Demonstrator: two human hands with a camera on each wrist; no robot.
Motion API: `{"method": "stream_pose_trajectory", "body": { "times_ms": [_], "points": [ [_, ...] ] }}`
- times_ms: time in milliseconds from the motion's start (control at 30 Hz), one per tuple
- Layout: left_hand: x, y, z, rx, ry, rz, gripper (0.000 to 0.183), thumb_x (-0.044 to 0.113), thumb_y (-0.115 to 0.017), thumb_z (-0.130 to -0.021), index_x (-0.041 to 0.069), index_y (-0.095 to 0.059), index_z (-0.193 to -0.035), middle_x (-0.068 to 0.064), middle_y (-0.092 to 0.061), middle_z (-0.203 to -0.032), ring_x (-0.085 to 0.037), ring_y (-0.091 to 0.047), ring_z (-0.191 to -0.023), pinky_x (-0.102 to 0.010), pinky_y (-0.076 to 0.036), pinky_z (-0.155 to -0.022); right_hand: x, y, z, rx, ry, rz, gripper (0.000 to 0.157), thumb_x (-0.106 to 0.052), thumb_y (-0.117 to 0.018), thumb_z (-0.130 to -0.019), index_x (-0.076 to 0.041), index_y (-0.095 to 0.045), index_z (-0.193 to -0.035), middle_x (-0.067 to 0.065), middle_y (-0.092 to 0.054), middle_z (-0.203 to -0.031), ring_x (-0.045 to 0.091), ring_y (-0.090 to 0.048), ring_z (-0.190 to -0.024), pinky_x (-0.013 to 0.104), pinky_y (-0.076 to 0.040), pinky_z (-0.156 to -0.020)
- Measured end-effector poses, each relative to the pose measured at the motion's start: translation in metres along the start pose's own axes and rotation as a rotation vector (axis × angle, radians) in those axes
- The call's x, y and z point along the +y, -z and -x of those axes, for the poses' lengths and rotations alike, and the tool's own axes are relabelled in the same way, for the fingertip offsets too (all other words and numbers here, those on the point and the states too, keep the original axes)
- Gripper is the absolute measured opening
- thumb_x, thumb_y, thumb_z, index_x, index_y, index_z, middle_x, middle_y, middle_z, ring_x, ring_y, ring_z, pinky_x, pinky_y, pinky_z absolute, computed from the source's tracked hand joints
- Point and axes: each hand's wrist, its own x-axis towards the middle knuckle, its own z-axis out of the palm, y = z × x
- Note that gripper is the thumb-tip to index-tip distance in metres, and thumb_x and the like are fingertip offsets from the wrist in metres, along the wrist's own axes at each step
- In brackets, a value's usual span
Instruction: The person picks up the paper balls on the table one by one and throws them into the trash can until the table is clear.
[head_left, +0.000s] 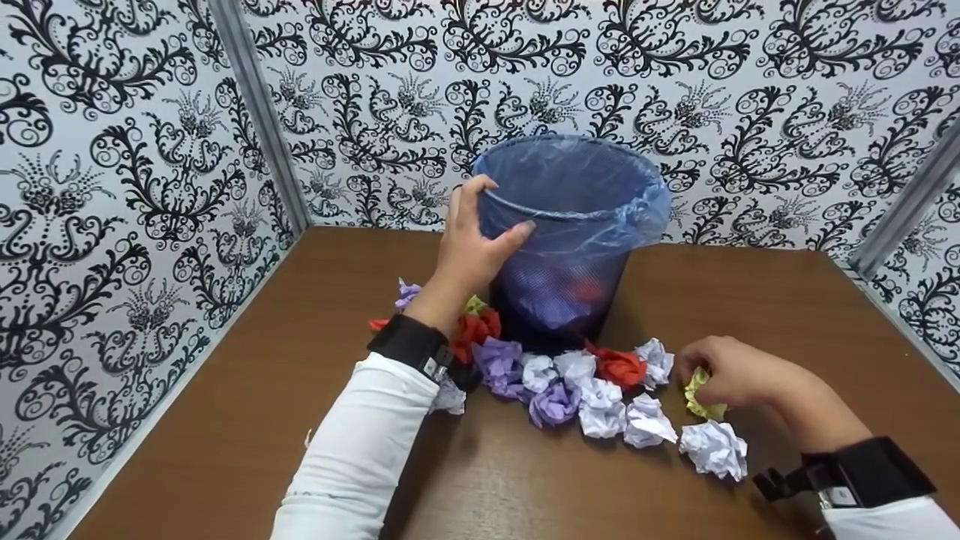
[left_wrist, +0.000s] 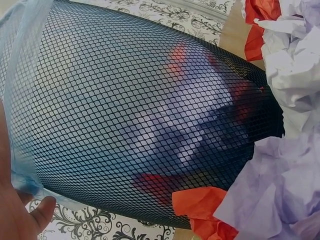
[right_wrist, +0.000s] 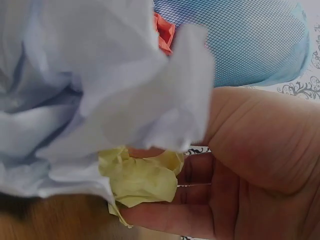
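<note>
The right hand (head_left: 739, 371) has its fingers curled round the yellow ball (head_left: 705, 409) of paper, low over the table (head_left: 225, 427), right of the bin (head_left: 577, 281); whether the ball has left the wood, I cannot tell. From the right wrist, fingers show against the yellow paper, while a near white ball (right_wrist: 100, 90) hides part of the grip.

The left hand (head_left: 476, 251) grips the bin at its rim, thumb and fingers apart across the edge, over the blue liner (head_left: 646, 214). The liner is folded outward and hangs loose round the top. Through the mesh (the left wrist shows it best) red paper (left_wrist: 177, 60) and pale paper (left_wrist: 195, 107) lie in the lower part.

Beyond the right fingers, a white ball (head_left: 715, 450) lies just on the near side of the yellow one. Others form a loose band before the bin: white, a purple ball (head_left: 553, 405), a red ball (head_left: 621, 367). More red and purple paper lies left of the bin, partly behind the left wrist.

Each wrist wears a black strap; white sleeves follow. Patterned walls (head_left: 540, 97) stand behind.
</note>
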Motion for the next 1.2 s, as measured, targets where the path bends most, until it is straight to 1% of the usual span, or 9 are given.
{"method": "stream_pose_trajectory", "body": {
  "times_ms": [200, 333, 433, 600, 700, 800, 933, 1067, 1200],
  "points": [
    [0.0, -0.001, 0.001, -0.004, 0.019, -0.005, 0.074, 0.067, -0.076, -0.074, 0.041, -0.042, -0.134, 0.003, -0.043, -0.148, -0.022, -0.05, -0.128, -0.051, -0.049, -0.099, 0.0, 0.002, 0.002, 0.015, 0.032, -0.007, 0.026, 0.004, -0.063, -0.064, -0.019, -0.066, -0.076, -0.01, -0.06, -0.073, 0.003, -0.049, -0.066, 0.023, -0.042, -0.053],
    [0.0, 0.0, 0.001, -0.007, 0.017, -0.01, 0.075, 0.067, -0.075, -0.074, 0.04, -0.042, -0.135, 0.003, -0.043, -0.148, -0.022, -0.051, -0.127, -0.051, -0.049, -0.099, -0.003, 0.006, 0.004, 0.046, 0.056, -0.022, 0.022, 0.001, -0.065, -0.066, -0.019, -0.066, -0.077, -0.005, -0.061, -0.072, 0.002, -0.05, -0.066, 0.022, -0.044, -0.054],
    [0.0, 0.0, 0.001, -0.008, 0.016, -0.009, 0.074, 0.068, -0.075, -0.074, 0.042, -0.042, -0.135, 0.003, -0.043, -0.148, -0.023, -0.05, -0.128, -0.052, -0.049, -0.1, -0.004, 0.011, 0.005, 0.092, 0.071, -0.019, 0.02, -0.001, -0.066, -0.069, -0.019, -0.065, -0.077, -0.004, -0.059, -0.071, 0.001, -0.051, -0.065, 0.022, -0.045, -0.054],
    [0.0, 0.0, -0.001, 0.001, -0.011, -0.01, 0.074, 0.067, -0.075, -0.074, 0.039, -0.042, -0.135, 0.002, -0.044, -0.145, -0.021, -0.05, -0.127, -0.05, -0.05, -0.099, -0.008, 0.02, 0.007, 0.179, 0.061, -0.032, 0.022, -0.001, -0.071, -0.072, -0.02, -0.063, -0.079, -0.007, -0.06, -0.073, 0.002, -0.055, -0.064, 0.023, -0.051, -0.055],
    [0.001, -0.001, -0.001, 0.003, -0.015, -0.009, 0.075, 0.066, -0.075, -0.074, 0.037, -0.042, -0.135, 0.003, -0.044, -0.143, -0.02, -0.051, -0.125, -0.049, -0.051, -0.097, -0.011, 0.027, 0.01, 0.235, 0.05, -0.066, 0.022, -0.001, -0.073, -0.074, -0.02, -0.065, -0.082, -0.004, -0.064, -0.076, 0.004, -0.058, -0.065, 0.024, -0.053, -0.056],
    [0.002, -0.001, 0.0, -0.004, -0.003, -0.006, 0.076, 0.067, -0.076, -0.074, 0.037, -0.042, -0.136, 0.004, -0.044, -0.143, -0.021, -0.052, -0.123, -0.049, -0.051, -0.096, -0.016, 0.034, 0.015, 0.307, 0.067, -0.091, 0.023, -0.001, -0.075, -0.076, -0.02, -0.067, -0.085, -0.001, -0.065, -0.078, 0.005, -0.058, -0.067, 0.024, -0.053, -0.056],
    [0.002, -0.001, 0.001, -0.012, 0.009, -0.007, 0.078, 0.068, -0.076, -0.074, 0.037, -0.042, -0.137, 0.004, -0.044, -0.142, -0.021, -0.052, -0.123, -0.05, -0.051, -0.096, -0.026, 0.051, 0.017, 0.389, 0.096, -0.119, 0.023, 0.001, -0.077, -0.079, -0.017, -0.068, -0.09, 0.002, -0.065, -0.081, 0.009, -0.059, -0.066, 0.024, -0.054, -0.054],
    [0.001, 0.0, 0.0, -0.015, 0.004, -0.014, 0.078, 0.069, -0.076, -0.074, 0.038, -0.041, -0.137, 0.004, -0.044, -0.142, -0.021, -0.052, -0.124, -0.051, -0.05, -0.097, -0.043, 0.079, 0.014, 0.464, 0.094, -0.129, 0.019, 0.001, -0.077, -0.083, -0.012, -0.069, -0.095, 0.004, -0.066, -0.084, 0.012, -0.061, -0.067, 0.024, -0.056, -0.055],
    [0.0, 0.003, -0.001, -0.026, -0.007, -0.02, 0.077, 0.068, -0.076, -0.075, 0.038, -0.041, -0.137, 0.003, -0.045, -0.142, -0.021, -0.053, -0.122, -0.05, -0.051, -0.097, -0.065, 0.107, 0.009, 0.553, 0.124, -0.117, 0.017, 0.001, -0.076, -0.085, -0.006, -0.07, -0.098, 0.002, -0.064, -0.085, 0.011, -0.062, -0.066, 0.021, -0.055, -0.053]
  ]
}}
